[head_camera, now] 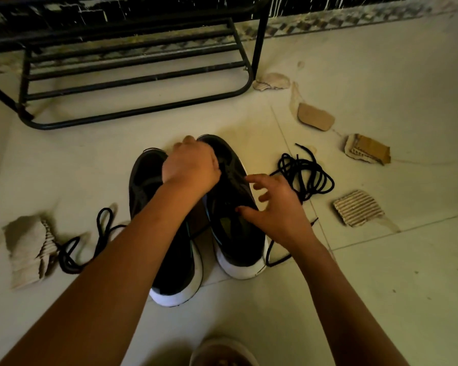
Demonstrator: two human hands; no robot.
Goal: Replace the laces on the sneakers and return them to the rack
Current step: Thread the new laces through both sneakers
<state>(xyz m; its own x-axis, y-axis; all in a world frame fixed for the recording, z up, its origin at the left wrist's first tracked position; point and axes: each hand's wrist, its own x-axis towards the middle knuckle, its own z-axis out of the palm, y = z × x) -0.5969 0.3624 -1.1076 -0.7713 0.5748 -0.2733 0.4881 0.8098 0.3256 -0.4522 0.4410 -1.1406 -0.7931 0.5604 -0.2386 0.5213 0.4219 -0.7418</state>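
Cardboard scraps (362,207) and loose laces (306,175) flank sneakers (238,233).

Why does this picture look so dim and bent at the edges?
Head view: weak, yellowish light leaves the black sneakers nearly featureless; in the same head view the wide-angle lens bows the bars of the rack; the fingers of the right hand look slightly soft, perhaps from motion; shadows beside the cardboard scraps are faint; no glare shows.

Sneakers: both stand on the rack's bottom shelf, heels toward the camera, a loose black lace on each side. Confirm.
Wrong place. The head view shows both sneakers on the floor in front of the rack, not on its shelf; heels toward the camera, a loose black lace on each side.
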